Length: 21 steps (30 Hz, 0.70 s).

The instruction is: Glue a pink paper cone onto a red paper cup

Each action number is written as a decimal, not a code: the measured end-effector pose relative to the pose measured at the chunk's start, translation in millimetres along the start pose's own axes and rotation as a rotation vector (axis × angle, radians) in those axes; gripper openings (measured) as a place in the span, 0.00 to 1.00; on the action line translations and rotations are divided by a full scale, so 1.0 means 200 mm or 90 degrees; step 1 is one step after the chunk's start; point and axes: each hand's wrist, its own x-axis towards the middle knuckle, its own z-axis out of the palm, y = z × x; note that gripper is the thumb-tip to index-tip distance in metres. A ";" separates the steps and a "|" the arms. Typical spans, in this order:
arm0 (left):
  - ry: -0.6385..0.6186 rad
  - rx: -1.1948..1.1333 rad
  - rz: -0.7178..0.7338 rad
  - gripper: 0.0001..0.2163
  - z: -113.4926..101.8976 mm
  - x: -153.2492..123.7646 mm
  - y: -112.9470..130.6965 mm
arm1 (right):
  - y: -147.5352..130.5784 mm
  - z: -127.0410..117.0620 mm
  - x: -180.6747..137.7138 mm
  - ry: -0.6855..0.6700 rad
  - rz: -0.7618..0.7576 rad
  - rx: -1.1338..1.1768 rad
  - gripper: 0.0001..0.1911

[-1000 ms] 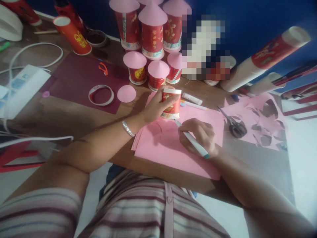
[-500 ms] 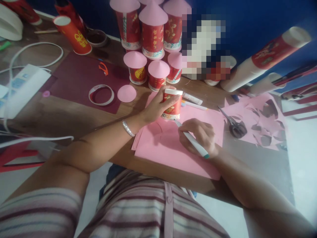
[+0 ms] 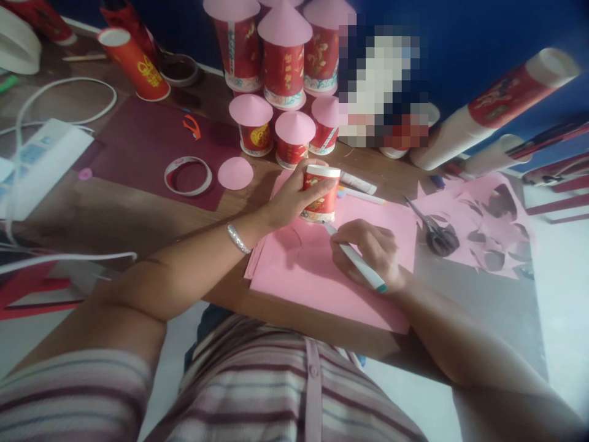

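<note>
Starting well left of the grip of the left hand (image 3: 289, 204), a white power strip (image 3: 46, 169) lies with a white cable (image 3: 113, 110) looping out beyond it. Coming inward, there's a dark red sheet (image 3: 138, 147), and on it a white paper ring (image 3: 172, 167); nearer that grip, a pink disc (image 3: 235, 173) lies flat. Now the left hand itself, curled firmly round a small red cup (image 3: 322, 204), nearly upright over the pink paper (image 3: 285, 270); whether the cup rests on it is hard to tell. Just beyond this hold stand red cups with pink cone hats (image 3: 294, 129), taller ones farther off. Across to the right hand (image 3: 370, 245), closed snugly about a white pen (image 3: 361, 267), green end back toward the wrist, dark tip right by the cup's bottom edge; contact there can't be made out. Beyond the pen hand, just right of the cup, lies a white tube (image 3: 361, 182). Farther right of that grip, scissors (image 3: 440, 239) overlap the edge of cut pink scraps (image 3: 464, 196), blades pointing away from the person.
</note>
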 end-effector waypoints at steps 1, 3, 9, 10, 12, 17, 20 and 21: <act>0.003 0.003 0.002 0.23 0.00 0.00 0.00 | 0.00 0.00 0.00 -0.002 0.001 -0.002 0.09; 0.007 0.009 0.006 0.22 0.00 0.00 0.00 | 0.00 0.00 0.00 -0.007 0.002 -0.003 0.09; 0.011 0.017 0.007 0.22 0.01 0.00 0.02 | 0.00 0.00 0.01 -0.008 -0.002 -0.005 0.09; 0.011 0.019 0.004 0.22 0.01 0.00 0.02 | 0.00 0.00 0.01 -0.008 -0.004 -0.004 0.09; 0.011 0.014 0.000 0.23 0.01 0.00 0.02 | 0.00 0.00 0.01 -0.007 -0.010 -0.003 0.09; 0.003 0.021 0.024 0.22 0.00 0.00 0.01 | 0.00 0.00 0.01 -0.008 -0.002 -0.008 0.09; 0.006 0.053 0.036 0.20 0.00 0.00 0.01 | 0.00 0.00 0.00 -0.011 0.006 -0.011 0.08; 0.007 0.063 0.033 0.20 -0.01 0.00 0.02 | 0.00 -0.01 0.00 -0.012 0.008 -0.012 0.08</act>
